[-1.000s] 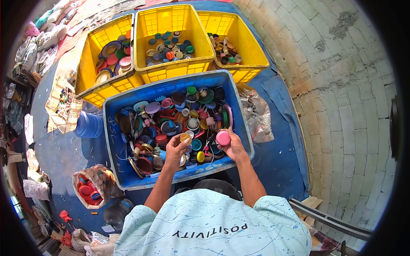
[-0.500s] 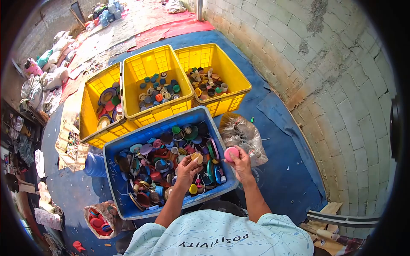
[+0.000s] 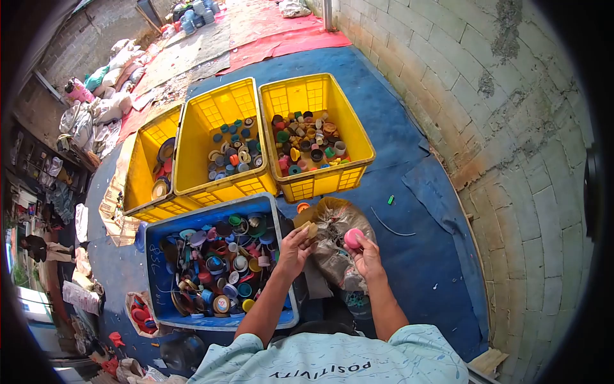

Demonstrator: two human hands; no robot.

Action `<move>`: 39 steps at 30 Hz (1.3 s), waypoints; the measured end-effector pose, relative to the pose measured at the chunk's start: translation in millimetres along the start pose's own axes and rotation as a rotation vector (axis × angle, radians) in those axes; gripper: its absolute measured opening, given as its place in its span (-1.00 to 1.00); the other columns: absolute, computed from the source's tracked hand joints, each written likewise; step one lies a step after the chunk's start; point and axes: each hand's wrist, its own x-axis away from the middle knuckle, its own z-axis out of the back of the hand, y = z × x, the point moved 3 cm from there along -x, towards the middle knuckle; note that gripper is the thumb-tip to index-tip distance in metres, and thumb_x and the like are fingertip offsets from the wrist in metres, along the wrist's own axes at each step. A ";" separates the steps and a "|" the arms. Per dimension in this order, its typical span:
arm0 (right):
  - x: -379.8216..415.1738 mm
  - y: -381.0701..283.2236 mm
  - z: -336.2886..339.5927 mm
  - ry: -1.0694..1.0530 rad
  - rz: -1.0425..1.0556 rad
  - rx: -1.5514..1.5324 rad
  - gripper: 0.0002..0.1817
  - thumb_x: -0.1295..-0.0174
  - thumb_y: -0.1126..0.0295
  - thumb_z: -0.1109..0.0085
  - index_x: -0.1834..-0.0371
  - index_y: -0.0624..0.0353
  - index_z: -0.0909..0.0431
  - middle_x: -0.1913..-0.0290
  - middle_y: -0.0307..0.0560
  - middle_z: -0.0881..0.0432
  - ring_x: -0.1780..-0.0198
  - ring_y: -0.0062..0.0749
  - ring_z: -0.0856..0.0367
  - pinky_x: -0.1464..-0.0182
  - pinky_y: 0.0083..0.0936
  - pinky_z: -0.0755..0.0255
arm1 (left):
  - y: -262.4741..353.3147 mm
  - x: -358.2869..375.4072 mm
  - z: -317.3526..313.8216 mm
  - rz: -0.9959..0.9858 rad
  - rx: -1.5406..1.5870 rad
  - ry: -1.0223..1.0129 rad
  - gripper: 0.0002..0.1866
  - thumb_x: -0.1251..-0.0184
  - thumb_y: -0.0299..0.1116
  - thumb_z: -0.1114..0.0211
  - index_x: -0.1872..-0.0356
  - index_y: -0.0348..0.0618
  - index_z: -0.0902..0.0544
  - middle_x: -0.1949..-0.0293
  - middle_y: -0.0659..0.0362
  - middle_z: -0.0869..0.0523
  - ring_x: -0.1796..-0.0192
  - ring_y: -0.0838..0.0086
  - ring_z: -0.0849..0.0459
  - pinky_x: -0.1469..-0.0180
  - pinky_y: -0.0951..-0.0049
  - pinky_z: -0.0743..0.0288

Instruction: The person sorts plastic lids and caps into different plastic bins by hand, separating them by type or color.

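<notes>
My left hand [image 3: 293, 254] is closed on a tan, yellowish cap [image 3: 310, 230], just past the right rim of the blue crate [image 3: 281, 238]. Between the fingers of my right hand [image 3: 369, 261] is a round pink cap [image 3: 353, 239], held up over a clear plastic bag [image 3: 336, 259]. The bag bulges with contents too blurred to name. Mixed bottle caps and lids [image 3: 220, 265] in many colours fill the blue crate beside my left forearm.
Behind the blue crate stand three yellow crates, left [image 3: 137, 192], middle [image 3: 217, 185] and right [image 3: 320, 187], each holding caps. An orange cap [image 3: 303, 207] and a green piece [image 3: 391, 200] lie near the bag. A block wall [image 3: 511, 192] runs along the right.
The view has swung right. Both hands have moved from over the blue crate's right side to over the plastic bag, still holding the tan cap and the pink cap.
</notes>
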 end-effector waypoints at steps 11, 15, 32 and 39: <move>-102.2 -43.9 -78.9 -0.267 0.020 0.112 -0.67 -0.33 0.38 -0.12 -0.07 0.37 -0.45 0.03 0.09 -0.59 0.05 -0.19 -0.62 0.08 -0.30 -0.64 | 17.9 -121.8 -44.7 0.021 0.116 0.120 -0.64 -0.23 -0.24 -0.41 0.02 -0.15 -0.56 0.15 0.15 -0.63 0.10 0.40 -0.61 0.02 0.39 -0.53; -128.7 -80.7 -149.6 -0.233 0.110 0.106 -0.56 -0.31 0.36 -0.18 -0.15 0.41 -0.35 -0.15 0.20 -0.45 -0.14 0.04 -0.50 -0.16 -0.18 -0.49 | 71.5 -149.5 -72.6 -0.169 0.039 0.014 -0.55 -0.25 -0.21 -0.41 -0.03 -0.24 -0.49 0.12 0.14 -0.59 0.12 0.41 -0.61 0.03 0.42 -0.57; -31.6 27.5 54.2 0.047 -0.079 0.411 -0.61 -0.25 0.44 -0.17 -0.11 0.33 -0.39 0.15 0.00 -0.53 0.13 -0.23 -0.58 0.09 -0.33 -0.53 | 46.0 87.3 127.7 -0.262 -0.109 0.389 -0.80 -0.38 -0.21 -0.27 0.30 -0.12 -0.62 0.42 0.34 -0.64 0.46 0.70 -0.53 0.36 0.62 -0.45; 26.1 66.5 -34.0 0.022 0.446 0.885 -0.72 -0.30 0.41 -0.13 -0.03 0.29 -0.48 0.13 -0.15 -0.57 0.20 -0.53 -0.53 0.16 -0.54 -0.44 | 68.6 146.4 244.0 -0.218 -0.072 0.491 -0.84 -0.37 -0.23 -0.28 0.23 -0.09 -0.61 0.36 0.34 -0.67 0.45 0.73 -0.54 0.37 0.68 -0.43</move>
